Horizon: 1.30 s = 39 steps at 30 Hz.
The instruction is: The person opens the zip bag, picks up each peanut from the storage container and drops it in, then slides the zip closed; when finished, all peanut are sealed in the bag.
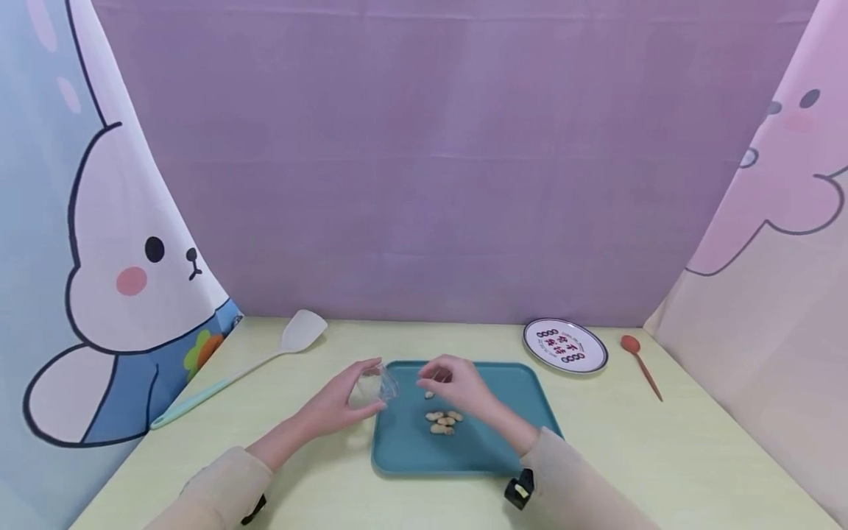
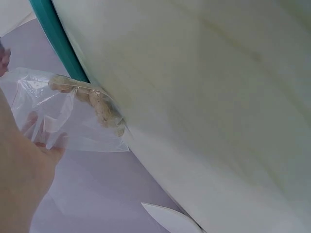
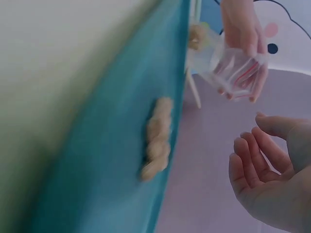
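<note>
My left hand (image 1: 344, 397) grips a clear plastic zip bag (image 1: 389, 384) by its upper part, over the tray's left edge. Several peanuts (image 2: 99, 104) lie at the bottom of the bag in the left wrist view. Its mouth, with a red line along it, faces my right hand in the right wrist view. My right hand (image 1: 460, 383) hovers over the teal tray (image 1: 477, 449), fingers loosely bent and nothing between them. Several more peanuts (image 1: 442, 425) are clustered on the tray below it, and a single peanut (image 1: 429, 395) lies farther back.
A white spatula (image 1: 301, 335) with a pale green handle lies at the left. Right of the tray, toward the back, are a white plate (image 1: 563, 346) with red print and a red-brown spoon (image 1: 642, 364). A purple curtain (image 1: 424, 162) hangs behind the table.
</note>
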### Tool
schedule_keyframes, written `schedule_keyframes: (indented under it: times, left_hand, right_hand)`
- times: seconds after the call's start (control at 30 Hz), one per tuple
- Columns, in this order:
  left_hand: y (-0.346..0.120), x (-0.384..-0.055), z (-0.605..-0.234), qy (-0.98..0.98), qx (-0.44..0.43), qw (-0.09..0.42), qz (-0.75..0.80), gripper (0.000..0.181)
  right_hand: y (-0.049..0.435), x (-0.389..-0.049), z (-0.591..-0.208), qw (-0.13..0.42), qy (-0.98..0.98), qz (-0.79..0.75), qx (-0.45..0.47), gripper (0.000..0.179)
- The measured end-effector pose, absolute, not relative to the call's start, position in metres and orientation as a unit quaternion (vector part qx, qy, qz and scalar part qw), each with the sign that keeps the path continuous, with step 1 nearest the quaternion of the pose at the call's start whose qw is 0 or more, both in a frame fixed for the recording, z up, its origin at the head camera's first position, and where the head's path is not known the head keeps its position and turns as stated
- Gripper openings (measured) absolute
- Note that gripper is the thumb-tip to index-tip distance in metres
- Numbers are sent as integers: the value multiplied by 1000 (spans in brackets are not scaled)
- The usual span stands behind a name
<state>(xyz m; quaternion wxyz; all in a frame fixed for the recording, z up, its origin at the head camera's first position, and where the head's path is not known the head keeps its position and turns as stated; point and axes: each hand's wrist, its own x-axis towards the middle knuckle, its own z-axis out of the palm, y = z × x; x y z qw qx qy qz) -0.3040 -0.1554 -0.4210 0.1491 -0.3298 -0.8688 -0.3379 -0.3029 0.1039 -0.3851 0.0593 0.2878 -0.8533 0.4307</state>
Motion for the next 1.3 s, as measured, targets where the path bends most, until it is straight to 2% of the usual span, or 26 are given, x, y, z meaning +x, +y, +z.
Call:
schedule_keyframes:
  times: [0.47, 0.63, 0.8, 1.3]
  left_hand:
    - [-155, -303, -419, -876, -317, 136, -336, 71]
    - [-156, -303, -419, -874, -321, 141, -336, 70]
    - [-155, -304, -419, -875, -324, 144, -331, 69]
    - [-155, -306, -422, -871, -329, 156, -331, 69]
  right_hand:
    - [149, -300, -411, 37, -877, 402, 261, 24]
    - [152, -302, -413, 8, -892, 384, 237, 25]
    - [153, -302, -416, -15, -906, 360, 221, 19]
    - [156, -301, -417, -34, -915, 326, 233, 6]
